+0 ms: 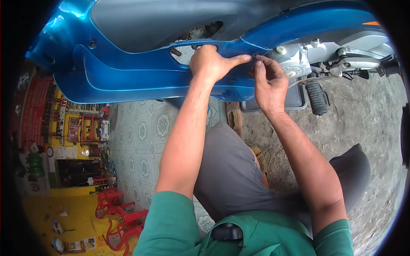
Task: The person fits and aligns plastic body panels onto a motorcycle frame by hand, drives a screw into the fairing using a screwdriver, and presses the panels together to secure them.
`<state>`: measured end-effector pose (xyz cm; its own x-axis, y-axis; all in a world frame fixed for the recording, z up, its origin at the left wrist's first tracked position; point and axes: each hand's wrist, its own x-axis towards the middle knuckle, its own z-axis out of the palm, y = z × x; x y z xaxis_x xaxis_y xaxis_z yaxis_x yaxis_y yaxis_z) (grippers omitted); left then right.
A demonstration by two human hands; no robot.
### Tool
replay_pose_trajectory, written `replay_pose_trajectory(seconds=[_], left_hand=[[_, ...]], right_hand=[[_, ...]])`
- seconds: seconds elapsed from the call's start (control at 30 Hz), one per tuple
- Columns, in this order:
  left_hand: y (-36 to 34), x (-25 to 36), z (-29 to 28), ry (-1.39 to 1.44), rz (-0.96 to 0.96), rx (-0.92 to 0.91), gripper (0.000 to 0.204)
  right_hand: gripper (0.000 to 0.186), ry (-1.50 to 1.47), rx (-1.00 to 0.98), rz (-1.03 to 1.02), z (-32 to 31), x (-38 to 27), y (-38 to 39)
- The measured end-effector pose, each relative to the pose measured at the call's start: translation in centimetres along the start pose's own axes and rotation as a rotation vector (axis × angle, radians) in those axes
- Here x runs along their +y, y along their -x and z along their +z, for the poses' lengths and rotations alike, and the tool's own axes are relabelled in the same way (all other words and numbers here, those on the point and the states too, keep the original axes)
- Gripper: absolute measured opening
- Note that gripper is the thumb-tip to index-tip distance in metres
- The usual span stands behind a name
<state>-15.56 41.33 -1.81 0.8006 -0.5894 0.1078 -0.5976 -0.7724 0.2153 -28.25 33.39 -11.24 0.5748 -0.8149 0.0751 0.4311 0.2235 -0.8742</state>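
My left hand grips the blue plastic fairing of a motorbike at the edge of its oval cut-out, fingers inside and thumb stretched along the panel toward my right hand. That hand has finger and thumb pinched at the panel's right part, near a small dark fastener or hole whose detail is too small to tell; what the fingertips hold is unclear. Just right of them are the silver engine cover and a black rubber footrest.
A metal tray lies under the engine on rough concrete. Patterned tiles cover the floor at left. Beyond them are a yellow wall with tool racks and red plastic chairs. My knees are below the bike.
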Motion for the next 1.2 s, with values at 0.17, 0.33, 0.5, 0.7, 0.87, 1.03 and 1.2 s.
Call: replay_pose_trajectory(seconds=[0.17,0.33,0.5,0.7,0.87,1.03,1.2], left_hand=[[0.8,0.6,0.2,0.118,-0.062,0.117,0.076],[1.0,0.9,0.9,0.288,-0.111,0.158,0.074],[1.3,2.0,1.1,0.129,-0.161,0.223,0.072],[1.4,2.0,1.2,0.303,-0.078,0.325,0.064],[0.8,0.8,1.1,0.690,-0.065,0.195,0.045],[-0.2,0.4,1.3,1.221,0.057,0.407,0.035],[0.5,0.2,1.7,0.836,0.102,0.377,0.049]], right_hand=[[0.015,0.442,-0.017,-0.491,-1.8,-1.4,-1.5],[0.012,0.769,0.105,-0.949,-3.9,-5.7,-5.0],[0.018,0.584,0.316,-0.728,-6.2,-5.6,-7.5],[0.039,0.342,0.181,-0.261,-6.0,-5.4,-6.0],[0.051,0.119,0.074,0.081,-8.2,-8.3,-6.6],[0.072,0.044,0.036,0.206,-9.3,-9.1,-6.9],[0.095,-0.139,-0.119,0.294,-10.6,-7.8,-8.4]])
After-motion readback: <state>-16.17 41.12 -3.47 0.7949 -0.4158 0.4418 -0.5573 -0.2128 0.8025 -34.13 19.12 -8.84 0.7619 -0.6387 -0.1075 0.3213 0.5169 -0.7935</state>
